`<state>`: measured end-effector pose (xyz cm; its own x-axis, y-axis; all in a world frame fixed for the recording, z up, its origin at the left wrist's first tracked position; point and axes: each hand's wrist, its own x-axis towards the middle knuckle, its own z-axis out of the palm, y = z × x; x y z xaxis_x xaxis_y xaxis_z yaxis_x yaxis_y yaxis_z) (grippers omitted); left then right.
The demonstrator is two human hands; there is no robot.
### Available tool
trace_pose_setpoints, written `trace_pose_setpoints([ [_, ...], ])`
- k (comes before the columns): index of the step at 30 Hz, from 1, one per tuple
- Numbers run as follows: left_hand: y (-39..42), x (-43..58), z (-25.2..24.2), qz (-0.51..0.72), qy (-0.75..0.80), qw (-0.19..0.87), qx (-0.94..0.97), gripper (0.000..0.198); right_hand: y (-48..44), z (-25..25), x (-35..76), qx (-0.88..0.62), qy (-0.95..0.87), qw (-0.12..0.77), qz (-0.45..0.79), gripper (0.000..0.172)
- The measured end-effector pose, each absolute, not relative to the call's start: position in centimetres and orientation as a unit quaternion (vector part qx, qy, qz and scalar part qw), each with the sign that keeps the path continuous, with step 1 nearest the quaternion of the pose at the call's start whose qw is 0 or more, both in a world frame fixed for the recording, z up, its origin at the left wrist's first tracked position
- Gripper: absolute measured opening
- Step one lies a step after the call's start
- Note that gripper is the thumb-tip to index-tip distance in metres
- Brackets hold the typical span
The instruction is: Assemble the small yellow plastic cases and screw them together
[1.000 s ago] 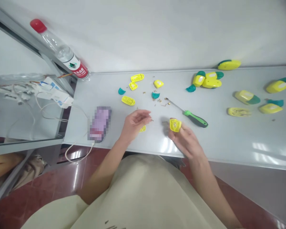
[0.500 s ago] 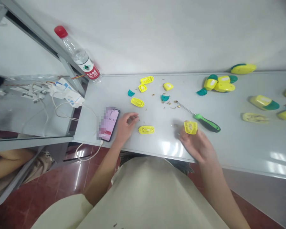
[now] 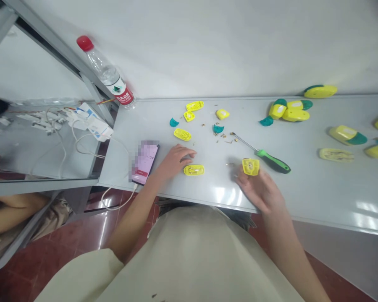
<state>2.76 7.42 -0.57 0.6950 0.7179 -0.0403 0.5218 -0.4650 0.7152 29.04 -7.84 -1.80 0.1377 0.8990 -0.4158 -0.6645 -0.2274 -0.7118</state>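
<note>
My right hand (image 3: 261, 189) holds a small yellow plastic shell (image 3: 250, 166) up by its fingertips, just above the white table (image 3: 315, 188). My left hand (image 3: 175, 159) rests on the table with fingers stretched toward a flat yellow shell part (image 3: 193, 170), its fingertips close to tiny screws. A green-handled screwdriver (image 3: 264, 155) lies just beyond my right hand. A phone (image 3: 145, 162) lies left of my left hand.
More yellow and teal shell pieces (image 3: 189, 116) and loose screws (image 3: 222, 136) lie at the back middle. Several assembled yellow-and-teal items (image 3: 290, 110) sit at the back right. A red-capped water bottle (image 3: 108, 75) leans at the back left. Cables (image 3: 82, 126) cover a side shelf.
My left hand has dropped from a raised pinch to the table and reached toward the flat yellow part. My right hand stays with the yellow shell. The view shifted left.
</note>
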Motion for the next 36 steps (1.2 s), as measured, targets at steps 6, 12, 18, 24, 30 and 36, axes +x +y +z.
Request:
trace_pose_setpoints([
  [6,7.7,3.7,-0.4,0.134,0.332,0.358,0.862,0.02,-7.9,-2.0,29.1,-0.432,-0.146,0.612,0.646,0.019],
  [12,6.7,3.6,0.5,0.206,0.366,0.451,0.788,0.021,-7.8,-2.1,29.0,-0.443,-0.152,0.611,0.638,0.024],
  [18,5.8,3.3,0.6,0.244,0.377,0.521,0.726,0.022,-8.0,-1.8,28.8,-0.437,-0.159,0.609,0.643,0.021],
  [24,3.8,3.8,0.7,0.298,0.383,0.591,0.645,0.022,-8.0,-0.9,27.2,-0.47,-0.178,0.582,0.639,0.032],
  [30,1.6,4.3,0.8,0.321,0.395,0.66,0.553,0.028,-7.3,-0.8,24.2,-0.444,-0.231,0.537,0.679,0.041],
  [36,0.3,4.8,0.7,0.364,0.419,0.638,0.534,0.027,-6.8,-1.5,23.2,-0.418,-0.237,0.527,0.701,0.037],
])
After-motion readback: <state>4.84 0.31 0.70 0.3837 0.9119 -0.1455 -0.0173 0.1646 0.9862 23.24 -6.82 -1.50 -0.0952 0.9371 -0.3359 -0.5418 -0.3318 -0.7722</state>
